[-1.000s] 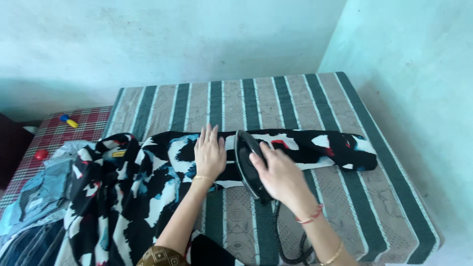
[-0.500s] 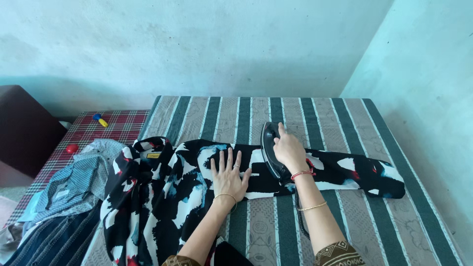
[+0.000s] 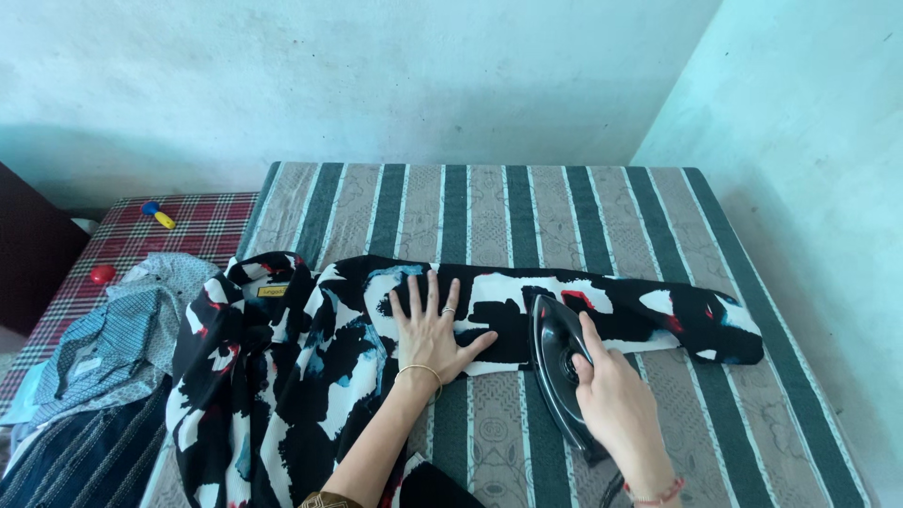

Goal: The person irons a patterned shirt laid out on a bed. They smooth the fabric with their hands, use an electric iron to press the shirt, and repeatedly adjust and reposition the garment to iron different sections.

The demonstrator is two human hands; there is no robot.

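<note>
A black iron, likely heavy and best held by its top handle, stands on a soft black-and-white printed shirt on a striped bed. The right hand is wrapped around its handle; the left hand, fingers spread, presses the sleeve flat.

Home bedroom, striped mattress, painted walls, clothes pile

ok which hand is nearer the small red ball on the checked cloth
Left. The left hand lies flat on the black-and-white patterned shirt, closer to the small red ball at far left. The right hand grips the black iron, further right.
</note>
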